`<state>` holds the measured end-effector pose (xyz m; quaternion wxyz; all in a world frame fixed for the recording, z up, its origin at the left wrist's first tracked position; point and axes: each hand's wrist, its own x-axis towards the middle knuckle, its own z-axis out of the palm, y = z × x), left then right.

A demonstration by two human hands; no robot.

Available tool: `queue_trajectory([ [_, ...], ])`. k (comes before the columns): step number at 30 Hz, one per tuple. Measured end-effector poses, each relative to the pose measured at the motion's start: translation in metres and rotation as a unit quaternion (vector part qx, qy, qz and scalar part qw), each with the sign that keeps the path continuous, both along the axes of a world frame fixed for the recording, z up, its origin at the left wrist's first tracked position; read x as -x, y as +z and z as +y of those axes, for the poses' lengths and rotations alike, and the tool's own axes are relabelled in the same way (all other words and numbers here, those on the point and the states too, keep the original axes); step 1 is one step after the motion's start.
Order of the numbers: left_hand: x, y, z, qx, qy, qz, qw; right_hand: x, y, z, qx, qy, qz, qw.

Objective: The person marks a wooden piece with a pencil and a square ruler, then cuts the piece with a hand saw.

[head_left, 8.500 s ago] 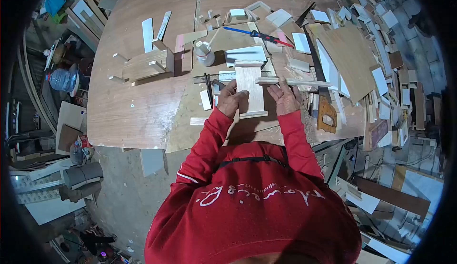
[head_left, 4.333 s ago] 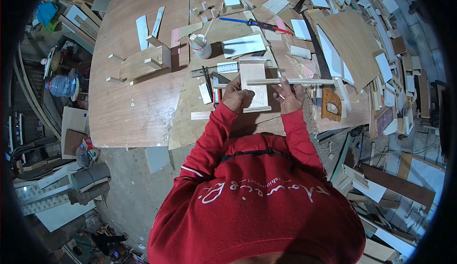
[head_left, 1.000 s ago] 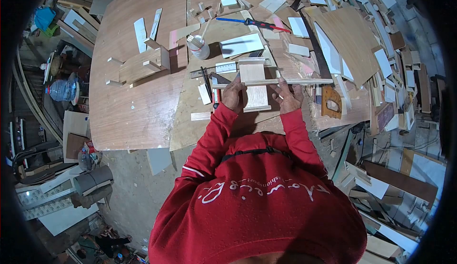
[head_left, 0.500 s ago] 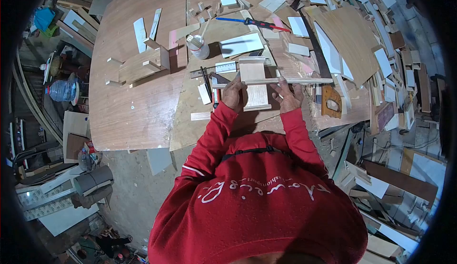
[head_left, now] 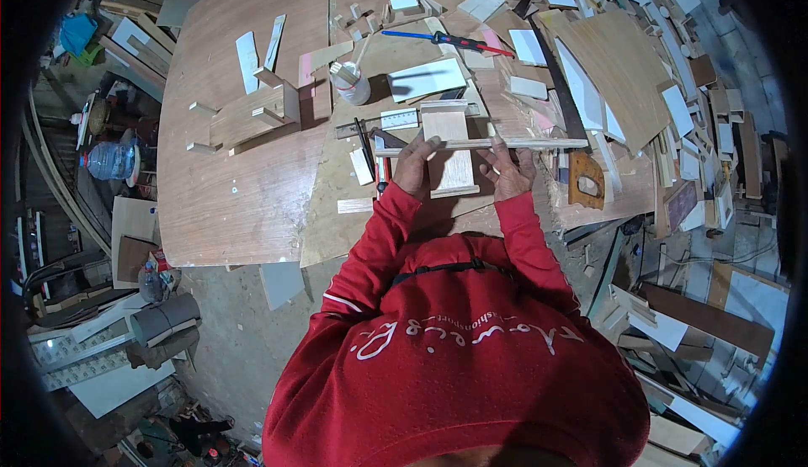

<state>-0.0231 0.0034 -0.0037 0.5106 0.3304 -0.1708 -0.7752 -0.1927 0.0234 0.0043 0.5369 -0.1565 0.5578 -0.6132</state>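
A long thin wooden strip (head_left: 547, 143) lies crosswise over a small wooden piece (head_left: 454, 172) that has raised end pieces. My left hand (head_left: 412, 170) is closed on the strip at the left side of the piece, thumb on top near the piece's edge. My right hand (head_left: 511, 172) grips the same strip just right of the piece, fingers bent around it. Parts of the fingers are hidden beneath the wood. A ruler (head_left: 399, 119) and several slim dark and red tools lie beside my left hand. Right of my right hand rests a handsaw's wooden handle (head_left: 586, 183).
A jar with sticks (head_left: 350, 88), a white board (head_left: 426, 80) and a blue-and-red tool (head_left: 450, 40) lie behind the hands. A wooden assembly with upright pegs (head_left: 257, 118) stands at left. Wood offcuts and a large panel (head_left: 610, 71) crowd the right side.
My left thumb has shifted slightly up and right over the strip. The wooden piece beneath has tilted or moved a little; my right hand stays almost where it was.
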Motion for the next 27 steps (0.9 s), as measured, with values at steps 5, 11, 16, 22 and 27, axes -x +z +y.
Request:
queue_trajectory([
  [5, 0.004, 0.0, 0.002, 0.061, -0.008, -0.122, 0.991, -0.002, 0.001, 0.002, 0.003, 0.008, 0.003, 1.0],
  [11, 0.001, 0.001, 0.005, 0.076, -0.007, -0.164, 0.984, -0.003, 0.0, 0.002, 0.0, 0.019, 0.0, 1.0],
  [16, -0.003, -0.005, 0.007, 0.069, 0.012, -0.177, 0.982, -0.001, 0.0, 0.003, 0.004, 0.053, 0.003, 0.999],
  [22, -0.022, -0.001, 0.005, 0.084, 0.045, -0.185, 0.978, 0.014, -0.003, 0.011, 0.023, 0.16, 0.019, 0.987],
  [27, -0.044, 0.009, 0.004, 0.092, 0.071, -0.181, 0.976, 0.004, -0.035, -0.001, 0.019, 0.26, 0.236, 0.936],
])
